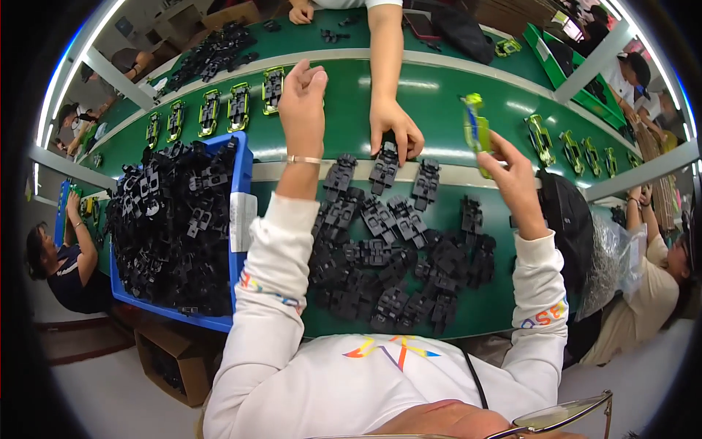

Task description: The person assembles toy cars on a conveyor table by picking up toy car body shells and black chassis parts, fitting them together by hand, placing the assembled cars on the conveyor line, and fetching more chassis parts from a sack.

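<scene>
At centre right, the right hand (pixel 512 172) pinches one yellow-green toy car (pixel 475 132) above the bench (pixel 431 95), while the left hand (pixel 302 99), loosely curled and empty, hovers beside five finished cars (pixel 210 112) at upper left.

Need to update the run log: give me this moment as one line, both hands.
left hand: raised over green belt, empty | right hand: holds green toy car | black chassis pile on table | co-worker's hand on chassis

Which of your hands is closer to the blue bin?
Left. The left hand is raised just right of the blue bin; the right hand holds a green toy car far to its right.
</scene>
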A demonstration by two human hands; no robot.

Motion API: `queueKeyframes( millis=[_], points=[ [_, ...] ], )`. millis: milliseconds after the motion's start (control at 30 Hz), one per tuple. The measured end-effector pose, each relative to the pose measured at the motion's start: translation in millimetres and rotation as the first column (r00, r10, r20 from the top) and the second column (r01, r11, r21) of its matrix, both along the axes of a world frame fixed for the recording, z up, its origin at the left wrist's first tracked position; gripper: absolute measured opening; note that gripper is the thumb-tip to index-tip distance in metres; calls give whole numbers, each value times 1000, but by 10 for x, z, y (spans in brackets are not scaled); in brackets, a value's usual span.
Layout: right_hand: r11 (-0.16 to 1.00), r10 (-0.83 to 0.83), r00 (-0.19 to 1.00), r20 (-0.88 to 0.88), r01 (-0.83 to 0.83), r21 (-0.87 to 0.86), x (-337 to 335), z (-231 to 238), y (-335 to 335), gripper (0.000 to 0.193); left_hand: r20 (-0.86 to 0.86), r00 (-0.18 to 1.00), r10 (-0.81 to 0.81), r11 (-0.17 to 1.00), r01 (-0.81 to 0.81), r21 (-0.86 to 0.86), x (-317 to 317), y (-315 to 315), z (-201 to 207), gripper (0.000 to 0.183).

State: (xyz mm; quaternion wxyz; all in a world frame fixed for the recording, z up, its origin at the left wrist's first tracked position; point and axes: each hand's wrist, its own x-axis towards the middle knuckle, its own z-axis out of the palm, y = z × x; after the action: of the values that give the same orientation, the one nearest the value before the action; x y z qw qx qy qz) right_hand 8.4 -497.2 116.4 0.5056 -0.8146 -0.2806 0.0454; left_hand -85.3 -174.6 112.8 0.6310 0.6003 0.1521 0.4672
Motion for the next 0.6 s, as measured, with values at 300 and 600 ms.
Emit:
queueKeyframes(
  millis=[300, 600],
  points=[
    [901, 429, 883, 188, -406, -150, -1362, 299, 429, 55, 131, 826, -548, 673, 528, -518, -1372, -1379, -133, 52],
    [875, 276, 953, 128, -194, -443, -775, 15, 738, 40, 220, 855, -469, 605, 493, -625, -1943, -1033, -275, 51]
  ],
)
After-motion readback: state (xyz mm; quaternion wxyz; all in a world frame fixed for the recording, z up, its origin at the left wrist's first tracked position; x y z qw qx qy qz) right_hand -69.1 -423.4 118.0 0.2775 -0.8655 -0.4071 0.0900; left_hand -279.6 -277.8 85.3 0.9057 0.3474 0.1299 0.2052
